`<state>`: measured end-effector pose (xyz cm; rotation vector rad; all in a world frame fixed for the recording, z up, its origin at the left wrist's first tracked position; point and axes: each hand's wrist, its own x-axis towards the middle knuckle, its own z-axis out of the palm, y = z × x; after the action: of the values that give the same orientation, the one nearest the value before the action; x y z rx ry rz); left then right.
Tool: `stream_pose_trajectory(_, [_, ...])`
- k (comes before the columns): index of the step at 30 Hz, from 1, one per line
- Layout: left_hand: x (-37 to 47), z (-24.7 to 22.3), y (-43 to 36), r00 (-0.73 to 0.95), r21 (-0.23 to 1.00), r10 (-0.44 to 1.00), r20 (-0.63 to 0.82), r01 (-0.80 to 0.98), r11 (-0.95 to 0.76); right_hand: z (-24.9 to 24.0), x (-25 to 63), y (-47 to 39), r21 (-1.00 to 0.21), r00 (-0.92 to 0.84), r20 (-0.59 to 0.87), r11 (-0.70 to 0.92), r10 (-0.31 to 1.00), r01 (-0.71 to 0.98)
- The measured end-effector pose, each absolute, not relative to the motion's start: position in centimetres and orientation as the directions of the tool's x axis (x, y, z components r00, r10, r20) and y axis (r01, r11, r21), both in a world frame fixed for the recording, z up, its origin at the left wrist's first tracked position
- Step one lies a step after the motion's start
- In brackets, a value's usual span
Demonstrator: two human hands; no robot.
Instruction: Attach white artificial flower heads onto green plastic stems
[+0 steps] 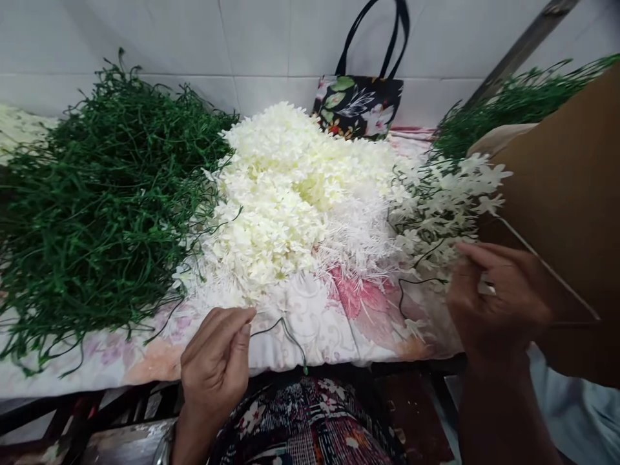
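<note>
Near the table's front edge, my left hand (216, 361) pinches a thin green artificial stem (289, 332), which bends and hangs down to a small green tip. My right hand (496, 300) is over at the right, thumb and forefinger closed beside a heap of white artificial flowers on green stems (436, 200); whatever is between those fingertips is lost among the petals. Another dark stem (401, 297) lies on the cloth close to my right hand. Loose cream-white blossoms (276, 194) are piled in the middle, and a large tangle of green stems (111, 206) fills the left.
A floral cloth (310, 323) covers the table. Behind the blossoms, a black flowered handbag (358, 106) leans against the tiled wall (184, 39). At the right stands a brown cardboard box (571, 181), with more green stems (513, 103) behind it.
</note>
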<state>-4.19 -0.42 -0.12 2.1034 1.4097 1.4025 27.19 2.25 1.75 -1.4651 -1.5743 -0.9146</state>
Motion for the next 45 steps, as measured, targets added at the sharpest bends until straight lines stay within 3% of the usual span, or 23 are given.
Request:
stream_pose_trajectory(3, [-4.2, 0.1, -0.5, 0.139, 0.554, 0.786, 0.603, 0.636, -0.537, 1.7, 26.3, 1.7, -0.015, -0.018, 0.907, 0.074, 0.421, 0.997])
stream_pose_trajectory(6, [-3.6, 0.4, -0.7, 0.308, 0.446, 0.795, 0.523, 0.696, -0.563, 2.0, 23.5, 0.5, -0.039, -0.094, 0.887, 0.277, 0.452, 0.960])
stream_pose_trajectory(9, [-3.0, 0.5, -0.9, 0.365, 0.401, 0.832, 0.418, 0.747, -0.530, 2.2, 19.4, -0.8, -0.178, -0.318, 0.692, 0.581, 0.648, 0.794])
stream_pose_trajectory(10, [-2.9, 0.5, -0.9, 0.357, 0.402, 0.842, 0.404, 0.758, -0.514, 2.1, 18.0, -1.2, -0.239, -0.383, 0.600, 0.614, 0.702, 0.752])
stream_pose_trajectory(13, [-3.0, 0.5, -1.0, 0.336, 0.421, 0.857, 0.390, 0.763, -0.491, 1.3, 14.7, -1.6, -0.349, -0.468, 0.381, 0.593, 0.798, 0.726])
stream_pose_trajectory(16, [-2.9, 0.6, -0.9, 0.360, 0.431, 0.839, 0.408, 0.734, -0.525, 0.3, 13.1, -1.4, -0.313, -0.455, 0.291, 0.533, 0.842, 0.786])
stream_pose_trajectory(22, [-1.8, 0.5, -0.9, 0.443, 0.476, 0.779, 0.444, 0.620, -0.623, 0.6, 13.1, -0.9, -0.414, -0.448, 0.343, 0.561, 0.826, 0.717])
stream_pose_trajectory(26, [-1.7, 0.7, -1.0, 0.301, 0.623, 0.832, 0.466, 0.555, -0.550, 1.7, 13.6, -1.0, -0.560, -0.399, 0.398, 0.563, 0.826, 0.608])
stream_pose_trajectory(30, [-1.9, 1.1, -1.3, 0.153, 0.792, 0.917, 0.368, 0.465, -0.395, 2.3, 14.2, -0.8, -0.693, -0.311, 0.450, 0.547, 0.837, 0.470])
stream_pose_trajectory(33, [-1.8, 1.7, -1.4, 0.182, 0.848, 0.953, 0.243, 0.437, -0.300, 2.4, 14.5, -0.5, -0.681, -0.314, 0.486, 0.579, 0.816, 0.449])
stream_pose_trajectory(36, [-1.5, 2.4, -1.4, 0.217, 0.886, 0.968, 0.122, 0.416, -0.205, 2.4, 14.4, -0.3, -0.616, -0.445, 0.492, 0.660, 0.748, 0.430])
stream_pose_trajectory(40, [-1.0, 2.7, -1.3, 0.256, 0.961, 0.966, 0.019, 0.261, -0.088, 2.3, 13.6, -0.1, -0.548, -0.507, 0.516, 0.721, 0.691, 0.424])
stream_pose_trajectory(45, [-1.1, 1.3, -1.1, 0.098, 0.989, 0.984, -0.149, 0.005, 0.149, 2.0, 14.3, 0.9, -0.503, -0.498, 0.538, 0.733, 0.681, 0.459])
